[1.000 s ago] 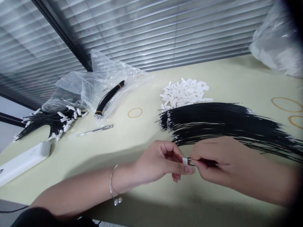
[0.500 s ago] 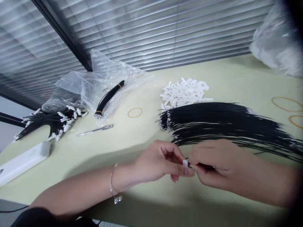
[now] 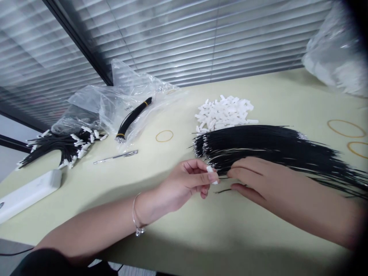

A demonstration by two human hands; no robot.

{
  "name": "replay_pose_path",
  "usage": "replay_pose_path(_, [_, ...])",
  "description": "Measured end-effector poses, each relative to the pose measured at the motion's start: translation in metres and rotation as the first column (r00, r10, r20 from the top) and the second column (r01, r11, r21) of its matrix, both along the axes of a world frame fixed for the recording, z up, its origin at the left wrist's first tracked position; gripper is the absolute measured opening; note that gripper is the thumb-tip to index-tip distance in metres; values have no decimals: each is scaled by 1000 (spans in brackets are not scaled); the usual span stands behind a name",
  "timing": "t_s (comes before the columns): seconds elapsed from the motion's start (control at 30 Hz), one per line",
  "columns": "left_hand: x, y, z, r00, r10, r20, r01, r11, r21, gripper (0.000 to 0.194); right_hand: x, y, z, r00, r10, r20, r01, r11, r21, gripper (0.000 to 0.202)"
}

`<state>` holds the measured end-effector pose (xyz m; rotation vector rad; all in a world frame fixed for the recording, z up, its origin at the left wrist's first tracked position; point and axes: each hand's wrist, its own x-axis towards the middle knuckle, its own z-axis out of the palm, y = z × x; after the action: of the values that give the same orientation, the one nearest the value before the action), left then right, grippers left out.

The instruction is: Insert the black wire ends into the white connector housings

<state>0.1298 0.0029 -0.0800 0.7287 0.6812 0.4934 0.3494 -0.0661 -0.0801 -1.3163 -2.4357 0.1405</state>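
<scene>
My left hand (image 3: 189, 180) pinches a small white plastic connector housing (image 3: 210, 169) between thumb and fingers. My right hand (image 3: 258, 180) is at the near edge of a large bundle of black wires (image 3: 258, 140), thumb and fingers apart. A short black wire end (image 3: 223, 190) sticks out beside the right thumb; where the rest of it runs is hidden by the hand. Metal terminals (image 3: 204, 145) show at the bundle's left end. Behind the bundle lies a heap of white connector housings (image 3: 224, 111).
At the left are black wires with white housings (image 3: 76, 143), a white oblong device (image 3: 31, 195) and a pen (image 3: 116, 157). A banded wire bundle (image 3: 133, 119) lies on a clear plastic bag (image 3: 106, 103). Rubber bands (image 3: 164, 136) lie on the table; another bag (image 3: 339, 57) stands back right.
My hands have moved apart. The left has shifted left and slightly up with the white housing. My right thumb and fingers have parted beside the wire bundle.
</scene>
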Motion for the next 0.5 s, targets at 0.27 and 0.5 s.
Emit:
replay_pose_path(0.27, [2, -1, -4, 1000, -16, 4, 16, 1000, 15, 35, -2, 0, -12, 986, 11, 166, -12, 1000, 9, 34])
replay_pose_path(0.5, [3, -4, -6, 999, -31, -29, 34, 995, 95, 36, 0, -10, 25, 986, -59, -158, 38, 990, -136, 27])
